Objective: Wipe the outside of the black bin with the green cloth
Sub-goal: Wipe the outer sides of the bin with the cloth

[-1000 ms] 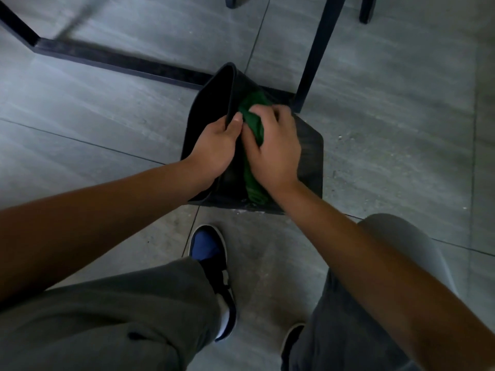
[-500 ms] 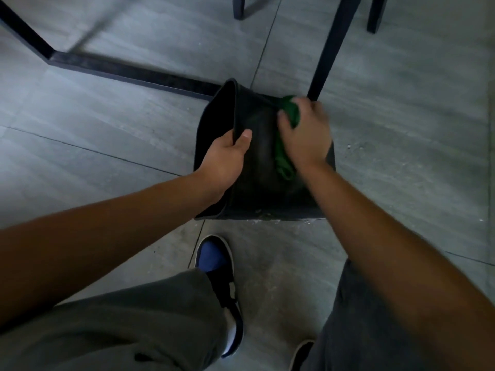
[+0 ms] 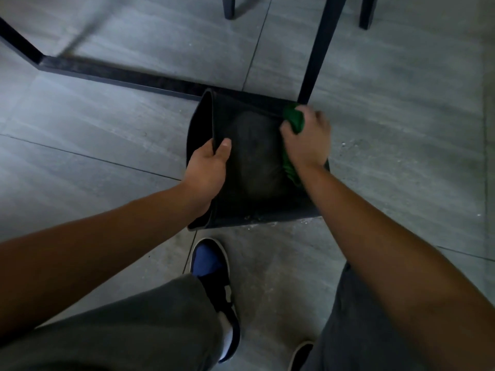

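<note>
The black bin point(image 3: 251, 162) lies tipped on its side on the grey floor, its open mouth facing left. My left hand point(image 3: 207, 167) grips the bin's rim, thumb over the upper side and fingers inside the mouth. My right hand point(image 3: 306, 141) presses the bunched green cloth point(image 3: 294, 119) against the bin's upward-facing side near its far right corner. More of the cloth hangs out below the palm along the bin's right edge.
A black table leg point(image 3: 317, 52) stands right behind the bin, touching close to the cloth. A black floor bar point(image 3: 120, 76) runs behind on the left. Chair legs point(image 3: 229, 6) stand farther back. My shoes point(image 3: 211, 266) are just in front of the bin.
My right hand has slid the green cloth from the middle of the bin's side toward its far right corner. The left hand keeps its grip on the rim.
</note>
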The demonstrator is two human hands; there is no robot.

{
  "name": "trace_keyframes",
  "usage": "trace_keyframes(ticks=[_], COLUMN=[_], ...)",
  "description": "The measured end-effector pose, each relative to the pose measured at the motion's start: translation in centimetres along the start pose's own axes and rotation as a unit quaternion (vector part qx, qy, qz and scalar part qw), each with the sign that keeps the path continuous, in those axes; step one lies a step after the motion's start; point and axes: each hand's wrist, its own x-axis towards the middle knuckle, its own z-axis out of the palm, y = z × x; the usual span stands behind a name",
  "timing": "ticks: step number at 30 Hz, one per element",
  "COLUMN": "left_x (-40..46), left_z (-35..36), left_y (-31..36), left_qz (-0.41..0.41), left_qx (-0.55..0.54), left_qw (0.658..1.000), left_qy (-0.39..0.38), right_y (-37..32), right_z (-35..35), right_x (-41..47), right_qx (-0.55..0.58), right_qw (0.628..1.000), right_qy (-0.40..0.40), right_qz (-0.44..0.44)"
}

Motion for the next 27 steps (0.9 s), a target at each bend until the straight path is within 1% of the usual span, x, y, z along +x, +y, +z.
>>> trace_keyframes(ticks=[2, 3, 4, 5, 7, 9, 10, 11, 13, 15, 16, 17, 18, 20, 21, 22, 23, 25, 26, 27], left_x=[-0.2, -0.2, 0.0, -0.1, 0.0, 0.2, 0.4, 0.4, 0.3, 0.2, 0.3, 0.4, 0.5, 0.2, 0.1, 0.1, 0.1, 0.4, 0.5, 0.5], left_z=[-0.2, -0.3, -0.4, -0.3, 0.3, 0.5, 0.4, 0.1, -0.6, -1.0, -1.1, -1.0, -0.9, -0.8, -0.7, -0.6, -0.5, -0.5, -0.5, -0.4], left_y=[0.1, 0.2, 0.2, 0.3, 0.5, 0.5, 0.4, 0.2, -0.2, -0.5, -0.5, -0.4, -0.2, 0.1, 0.2, 0.3, 0.4, 0.6, 0.6, 0.6], left_qz=[0.003, 0.008, 0.01, 0.007, 0.007, 0.016, 0.018, 0.015, -0.004, -0.011, -0.009, -0.006, -0.004, 0.002, 0.005, 0.008, 0.011, 0.015, 0.017, 0.02], left_qx=[0.012, 0.017, 0.018, 0.018, 0.014, 0.018, 0.019, 0.016, 0.008, 0.007, 0.009, 0.012, 0.019, 0.03, 0.032, 0.034, 0.035, 0.04, 0.04, 0.04], left_qw=[1.0, 1.0, 1.0, 1.0, 1.0, 0.999, 0.999, 0.999, 0.999, 0.999, 1.0, 1.0, 1.0, 1.0, 0.999, 0.999, 0.999, 0.999, 0.999, 0.999], left_qy=[-0.004, -0.004, -0.004, -0.002, 0.01, 0.031, 0.035, 0.038, 0.038, 0.032, 0.026, 0.022, 0.016, 0.008, 0.004, 0.002, 0.0, 0.0, 0.001, 0.001], right_y=[3.1, 3.6, 3.3, 2.0, -2.1, -5.9, -7.3, -8.2, -8.5, -7.3, -6.4, -5.4, -4.3, -1.8, -0.6, 0.1, 0.4, 0.8, 1.2, 1.7], right_z=[-1.3, -1.6, -1.8, -2.0, -2.2, -2.2, -2.4, -3.0, -4.6, -6.5, -7.2, -7.4, -7.2, -5.7, -4.9, -4.4, -4.1, -3.6, -3.6, -3.5], right_x=[-0.6, -1.2, -1.9, -3.0, -5.4, -7.7, -8.6, -8.8, -7.0, -3.8, -2.2, -0.9, -0.2, -0.9, -1.5, -2.0, -2.3, -2.4, -2.2, -1.9], right_qx=[-0.042, -0.062, -0.079, -0.074, -0.009, 0.065, 0.106, 0.153, 0.267, 0.367, 0.408, 0.418, 0.384, 0.216, 0.138, 0.092, 0.078, 0.05, 0.022, 0.009], right_qw=[0.995, 0.989, 0.987, 0.99, 0.999, 0.992, 0.986, 0.979, 0.95, 0.909, 0.889, 0.882, 0.897, 0.954, 0.969, 0.976, 0.981, 0.992, 0.996, 0.997], right_qy=[-0.016, -0.025, -0.034, -0.043, -0.052, -0.067, -0.086, -0.112, -0.157, -0.152, -0.14, -0.125, -0.121, -0.141, -0.152, -0.153, -0.145, -0.098, -0.068, -0.041], right_qz=[0.093, 0.128, 0.136, 0.113, 0.013, -0.08, -0.1, -0.08, 0.031, 0.127, 0.157, 0.176, 0.181, 0.152, 0.135, 0.121, 0.105, 0.064, 0.057, 0.072])
